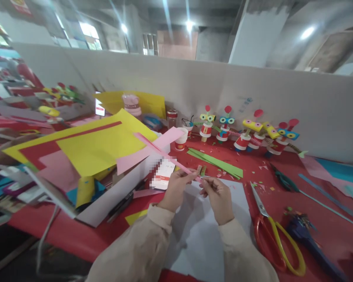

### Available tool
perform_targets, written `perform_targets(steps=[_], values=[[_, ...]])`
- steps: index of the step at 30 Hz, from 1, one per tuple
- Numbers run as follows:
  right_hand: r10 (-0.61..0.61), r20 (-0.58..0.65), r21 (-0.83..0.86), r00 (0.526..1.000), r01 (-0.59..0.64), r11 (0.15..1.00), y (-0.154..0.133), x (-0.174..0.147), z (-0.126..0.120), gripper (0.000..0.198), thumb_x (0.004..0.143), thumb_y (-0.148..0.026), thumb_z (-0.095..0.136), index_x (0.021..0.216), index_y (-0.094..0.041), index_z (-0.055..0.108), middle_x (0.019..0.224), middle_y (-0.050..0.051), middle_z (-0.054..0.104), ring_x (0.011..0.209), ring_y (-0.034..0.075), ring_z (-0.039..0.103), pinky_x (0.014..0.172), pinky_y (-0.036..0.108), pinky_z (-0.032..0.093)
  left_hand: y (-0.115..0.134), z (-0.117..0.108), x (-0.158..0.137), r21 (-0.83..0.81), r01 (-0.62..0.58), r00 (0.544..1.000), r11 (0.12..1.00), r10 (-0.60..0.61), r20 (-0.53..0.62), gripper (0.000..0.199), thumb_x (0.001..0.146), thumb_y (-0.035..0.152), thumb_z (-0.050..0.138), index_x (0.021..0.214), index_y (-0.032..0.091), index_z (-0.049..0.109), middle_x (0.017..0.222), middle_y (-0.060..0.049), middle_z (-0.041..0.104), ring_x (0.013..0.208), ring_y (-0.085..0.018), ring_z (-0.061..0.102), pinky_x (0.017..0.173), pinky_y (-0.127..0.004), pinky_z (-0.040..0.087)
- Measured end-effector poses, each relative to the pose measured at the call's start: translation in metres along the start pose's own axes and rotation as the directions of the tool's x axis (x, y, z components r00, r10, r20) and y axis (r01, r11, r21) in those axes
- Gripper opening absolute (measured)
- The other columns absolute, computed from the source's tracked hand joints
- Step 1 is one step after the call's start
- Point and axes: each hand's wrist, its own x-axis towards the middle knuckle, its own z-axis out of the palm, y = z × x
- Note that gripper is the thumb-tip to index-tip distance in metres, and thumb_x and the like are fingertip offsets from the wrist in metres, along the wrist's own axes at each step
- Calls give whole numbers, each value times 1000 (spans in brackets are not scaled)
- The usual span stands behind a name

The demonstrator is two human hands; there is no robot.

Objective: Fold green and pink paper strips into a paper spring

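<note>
The left hand (176,188) and right hand (219,199) pinch a pink strip (170,158) near one end over a pale sheet (198,231), with a phone (165,171) (screen lit) beside the left, scissors (263,212) to the right and cup figures (223,133) behind.

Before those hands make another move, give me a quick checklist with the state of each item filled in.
1. Pink paper strip gripped by both left hand and right hand: ok.
2. Crease in the strip at the fingertips: cannot tell; the fingers cover it.
3. Pale sheet lying beneath the hands: ok.
4. Red-and-yellow-handled scissors set down apart from the right hand: ok, to its right.
5. Green paper strips apart from the hands: ok, just beyond them.
6. Red tabletop free of scraps: not ok; bits are scattered on it.
</note>
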Motion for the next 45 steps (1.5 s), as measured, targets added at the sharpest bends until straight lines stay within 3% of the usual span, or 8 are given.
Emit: perform_targets(steps=[7,12,21,26,30,34,38,45], values=[[-87,-28,-134,996,82,988,2,-1,3,26,78,-42,57,75,-17,62,63,2,65,58,14,60,56,24,48,3,-1,5,-82,61,998,995,-62,-8,18,58,29,76,63,14,68,64,-3,65,56,-9,49,56,-22,37],[-68,50,-245,996,79,966,-9,-2,4,31,81,-45,52,85,-18,67,68,3,69,58,15,63,57,23,48,5,1,4,-70,89,992,994,-82,97,14,60,25,76,62,13,69,62,-3,66,64,-13,56,65,-25,40],[-106,100,-422,989,138,896,-10,-1,-4,31,85,-44,47,78,-21,67,66,2,70,59,16,64,57,22,44,-6,1,8,-106,111,987,988,-97,126,16,60,25,76,64,12,69,64,-6,66,62,-15,56,62,-27,40],[-143,127,-558,982,190,808,-8,0,-10,29,87,-39,44,77,-22,66,64,0,68,56,15,62,55,22,40,0,-1,8,-72,132,989,989,-127,74,19,57,28,77,62,12,68,62,-3,64,52,-7,45,53,-22,33],[-170,170,-582,971,238,777,-9,-2,-9,27,86,-39,45,80,-23,65,64,0,68,57,15,62,55,21,39,-1,-3,8,-32,132,991,991,-132,15,20,56,29,77,60,13,66,60,-2,63,50,-6,42,51,-21,31],[-161,149,-572,976,218,791,-8,-3,-5,30,87,-43,43,82,-23,64,65,0,69,57,15,62,55,21,39,-2,-5,6,-19,148,988,989,-146,58,21,56,30,77,63,14,67,65,-3,65,59,-9,50,57,-22,35],[-130,174,-543,976,205,814,-4,-2,-6,32,89,-40,40,76,-22,63,62,0,68,54,13,61,54,21,39,1,-8,7,-37,162,986,986,-160,56,22,59,33,76,64,13,67,64,-3,65,51,-6,43,52,-20,32],[-166,222,-722,961,276,635,-7,-4,-7,34,90,-40,36,85,-26,66,70,0,70,60,14,63,52,20,35,-3,-8,9,-18,198,978,980,-197,66,25,58,36,77,63,13,67,65,-5,66,63,-11,54,58,-21,36]])
